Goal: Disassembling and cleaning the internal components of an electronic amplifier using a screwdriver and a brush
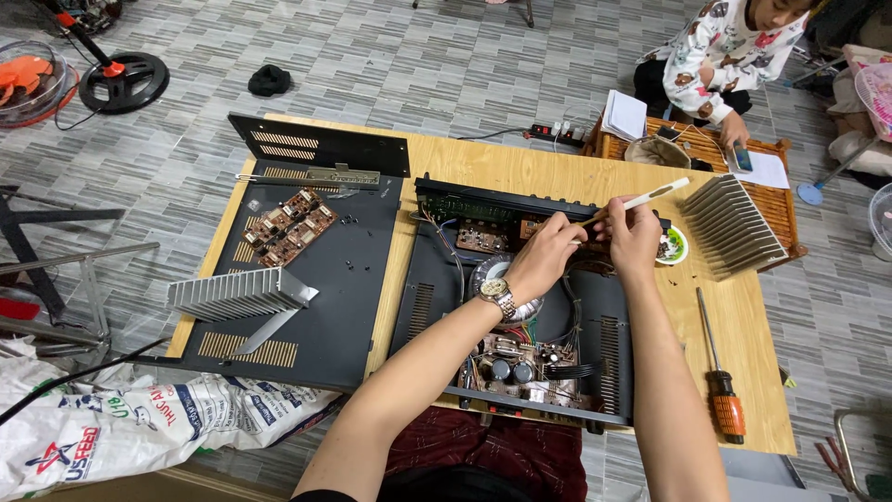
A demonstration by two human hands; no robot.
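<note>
Head view: the left hand (542, 257), wearing a wristwatch (499, 297), is reaching into the open black chassis (613, 353) on the wooden bench (753, 344), its fingers curled closed at the far circuit board (481, 240); what they are pinching, I cannot tell. The right hand (635, 239) is gripping a pale brush (641, 200) with fingers closed, just beside it. A screwdriver (721, 386) is lying right, a finned heatsink (739, 228) far right.
</note>
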